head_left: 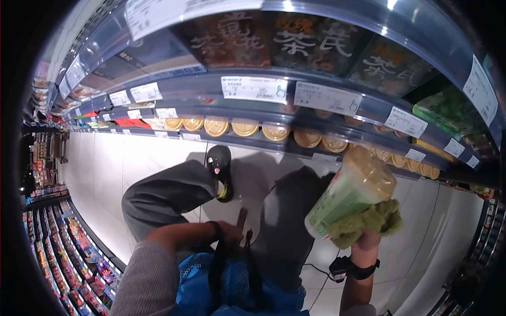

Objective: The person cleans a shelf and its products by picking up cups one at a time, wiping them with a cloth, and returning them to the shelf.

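Observation:
My right hand [367, 240] is raised in front of the lower shelf, with a fuzzy green cloth [363, 224] bunched over its fingers. Through the cloth it grips a tilted plastic jar [345, 195] with a gold lid and a green-and-white label. The cloth hides most of the fingers. My left hand [230, 233] is closed near my lap, beside black straps and a blue mesh bag [237, 282]. A short brown stick-like piece [241, 217] pokes up by it; I cannot make out what the hand holds.
Several gold-lidded jars [245, 128] line the bottom shelf. Higher up stand dark tea boxes [305, 42] behind price tags [254, 88]. My bent knees and a black shoe [219, 171] are over the white tiled floor [153, 152]. More stocked shelves [66, 253] curve along the left.

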The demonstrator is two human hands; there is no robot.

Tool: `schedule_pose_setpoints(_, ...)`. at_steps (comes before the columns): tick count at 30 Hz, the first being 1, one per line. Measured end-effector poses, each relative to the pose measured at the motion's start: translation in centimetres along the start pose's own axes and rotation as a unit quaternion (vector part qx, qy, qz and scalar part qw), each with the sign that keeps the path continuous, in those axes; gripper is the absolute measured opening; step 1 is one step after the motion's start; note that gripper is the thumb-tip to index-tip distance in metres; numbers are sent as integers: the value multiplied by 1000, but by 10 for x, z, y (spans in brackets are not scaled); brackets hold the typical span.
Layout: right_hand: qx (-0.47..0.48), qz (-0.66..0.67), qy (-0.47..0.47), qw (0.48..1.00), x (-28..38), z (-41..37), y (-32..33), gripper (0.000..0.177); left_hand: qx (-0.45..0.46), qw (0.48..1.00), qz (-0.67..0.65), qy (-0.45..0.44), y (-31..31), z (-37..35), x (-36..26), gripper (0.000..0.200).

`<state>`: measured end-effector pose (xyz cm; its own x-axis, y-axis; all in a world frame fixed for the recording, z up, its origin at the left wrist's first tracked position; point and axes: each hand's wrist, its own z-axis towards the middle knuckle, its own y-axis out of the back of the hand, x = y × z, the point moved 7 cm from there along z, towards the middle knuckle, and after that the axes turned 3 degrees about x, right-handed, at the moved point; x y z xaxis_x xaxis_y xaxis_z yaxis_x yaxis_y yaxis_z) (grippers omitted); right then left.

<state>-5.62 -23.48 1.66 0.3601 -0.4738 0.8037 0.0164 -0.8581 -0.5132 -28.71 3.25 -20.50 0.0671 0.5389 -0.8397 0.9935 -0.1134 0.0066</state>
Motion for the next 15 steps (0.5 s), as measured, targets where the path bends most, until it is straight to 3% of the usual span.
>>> schedule_pose_setpoints(2,-44,-20,-45,998,-7,1,-2,86,52,998,-36,4,-27,1,12,22)
schedule_pose_setpoints(4,-40,-4,-43,998,-16,3,5,81,60,969,-241,-8,-88,16,63,22)
schedule_pose_setpoints(5,-26,-35,-36,998,-17,1,5,79,132,946,-287,73,-79,0,41,28)
schedule_pose_setpoints(6,-13,-66,-29,997,-17,-1,3,76,135,947,-283,72,-70,0,45,28)
schedule_pose_setpoints(10,-17,-23,3,1000,-12,-10,-8,68,127,987,-93,22,-49,-7,49,32)
schedule_pose_setpoints(12,-66,3,-12,998,-6,-20,-14,71,118,993,5,-14,-35,-10,45,34)
schedule_pose_setpoints(14,2,-61,62,996,24,-24,-49,78,62,987,20,145,60,-32,20,37)
schedule_pose_setpoints(15,-1,-67,71,995,28,-29,-55,83,-94,985,113,89,118,-55,-28,33)
